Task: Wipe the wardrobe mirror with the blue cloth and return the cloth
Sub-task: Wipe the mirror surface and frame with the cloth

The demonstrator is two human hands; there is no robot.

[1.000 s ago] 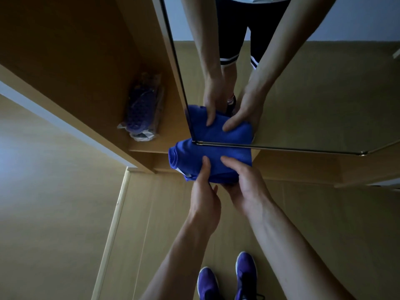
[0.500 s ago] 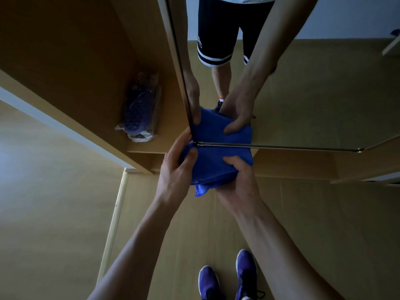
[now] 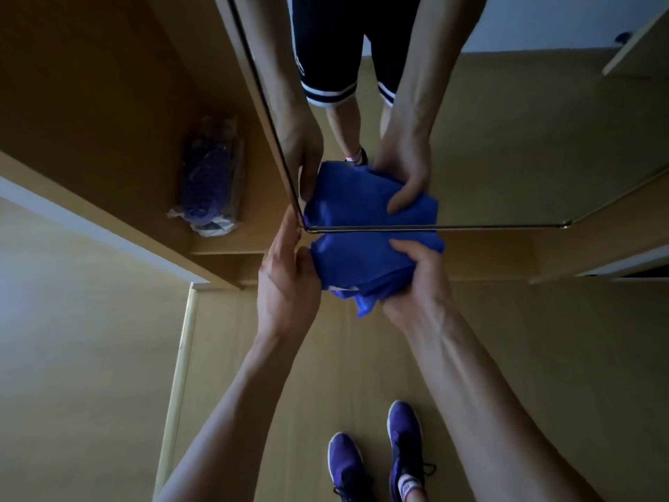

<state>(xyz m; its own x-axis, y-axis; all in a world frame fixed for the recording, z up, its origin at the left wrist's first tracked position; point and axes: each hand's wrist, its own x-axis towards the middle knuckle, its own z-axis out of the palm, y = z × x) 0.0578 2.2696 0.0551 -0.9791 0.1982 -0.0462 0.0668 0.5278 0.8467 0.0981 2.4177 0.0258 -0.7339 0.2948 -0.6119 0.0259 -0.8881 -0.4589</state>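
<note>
The cloth is bunched against the mirror at its bottom corner. The right hand has its grip clamped round it, and the left hand pinches its side. Wiping looks underway or ending. Returning the cloth remains.

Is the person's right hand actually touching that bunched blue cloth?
Touching. The head view shows the right hand with thumb and fingers curled round the bunched blue cloth, gripping it.
</note>
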